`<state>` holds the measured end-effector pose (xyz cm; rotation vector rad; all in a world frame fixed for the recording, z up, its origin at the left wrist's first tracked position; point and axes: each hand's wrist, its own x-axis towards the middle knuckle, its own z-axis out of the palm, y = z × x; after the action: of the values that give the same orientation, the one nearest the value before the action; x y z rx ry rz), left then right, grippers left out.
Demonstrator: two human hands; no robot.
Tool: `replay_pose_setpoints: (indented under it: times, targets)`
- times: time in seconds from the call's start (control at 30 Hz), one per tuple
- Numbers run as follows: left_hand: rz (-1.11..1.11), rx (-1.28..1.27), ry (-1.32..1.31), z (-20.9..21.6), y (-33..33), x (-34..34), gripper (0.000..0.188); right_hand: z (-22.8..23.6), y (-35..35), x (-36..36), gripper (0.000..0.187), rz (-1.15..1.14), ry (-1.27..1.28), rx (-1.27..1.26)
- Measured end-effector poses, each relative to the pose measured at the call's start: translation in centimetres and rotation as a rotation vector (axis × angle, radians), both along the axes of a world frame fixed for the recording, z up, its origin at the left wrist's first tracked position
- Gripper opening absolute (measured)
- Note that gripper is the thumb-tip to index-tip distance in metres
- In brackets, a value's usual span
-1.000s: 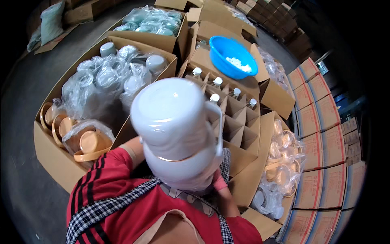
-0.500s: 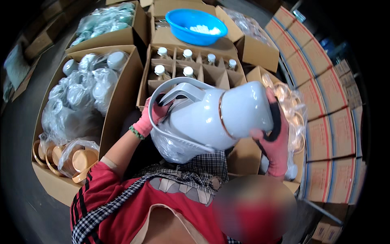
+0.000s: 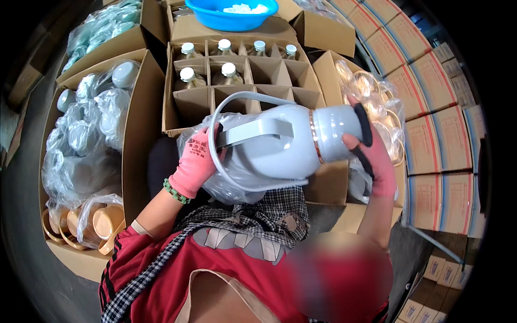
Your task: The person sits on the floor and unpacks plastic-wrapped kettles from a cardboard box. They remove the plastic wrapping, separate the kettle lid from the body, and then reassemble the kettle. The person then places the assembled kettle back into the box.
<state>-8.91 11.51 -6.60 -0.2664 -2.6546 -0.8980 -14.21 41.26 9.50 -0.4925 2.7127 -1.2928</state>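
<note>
Glossy pale-grey plastic jug (image 3: 280, 142) has its cup-shaped lid (image 3: 336, 129) on already, crinkly clear bag (image 3: 237, 172) only bunched round the bottom, left hand's (image 3: 195, 161) fingers gripping there, right hand's (image 3: 378, 161) cupping the lid.

A grey floor (image 3: 27, 215) shows beside open cardboard cartons (image 3: 142, 118), their bases mostly hidden. A brown cardboard flap (image 3: 186, 29) bears a blue plastic basin (image 3: 231, 21) of white pieces (image 3: 245, 9).

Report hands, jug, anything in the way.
Left hand at side handle; right hand around top. Grey jug held sideways. Clear plastic bunched at its base end.
</note>
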Motion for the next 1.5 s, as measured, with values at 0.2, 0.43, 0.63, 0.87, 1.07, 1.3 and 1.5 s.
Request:
replay_pose_setpoints:
  times: [0.2, 0.43, 0.63, 0.87, 1.07, 1.3, 1.5]
  targets:
    - [-0.06, -0.068, 0.041, 1.6, 0.0, 0.5, 0.046, 3.6, 2.1, -1.6, 0.054, -0.194, -0.532, 0.128]
    - [-0.072, -0.052, 0.067, 0.9, 0.0, 0.7, 0.051, -0.9, 3.5, -0.5, 0.098, 0.126, -0.227, 0.058]
    - [-0.089, -0.062, 0.025, -0.6, -0.6, 1.0, 0.049, -1.3, 0.9, 1.2, 0.079, 0.026, -0.114, 0.255]
    - [-0.03, -0.123, 0.045, -0.2, 0.0, -0.4, 0.047, 0.2, 0.5, -0.5, 0.076, -0.073, -0.515, 0.306]
    - [-0.052, -0.125, 0.056, 0.2, 0.4, 1.2, 0.047, -1.4, 1.9, -1.2, 0.079, 0.15, -0.068, 0.192]
    - [0.014, -0.11, -0.027, -0.4, -0.2, 0.2, 0.045, 0.1, -0.5, -2.2, 0.077, 0.021, -0.269, 0.344]
    - [0.002, -0.049, 0.046, -0.6, 0.2, 1.5, 0.057, 0.3, -8.8, 2.3, 0.059, 0.621, 0.738, 0.593]
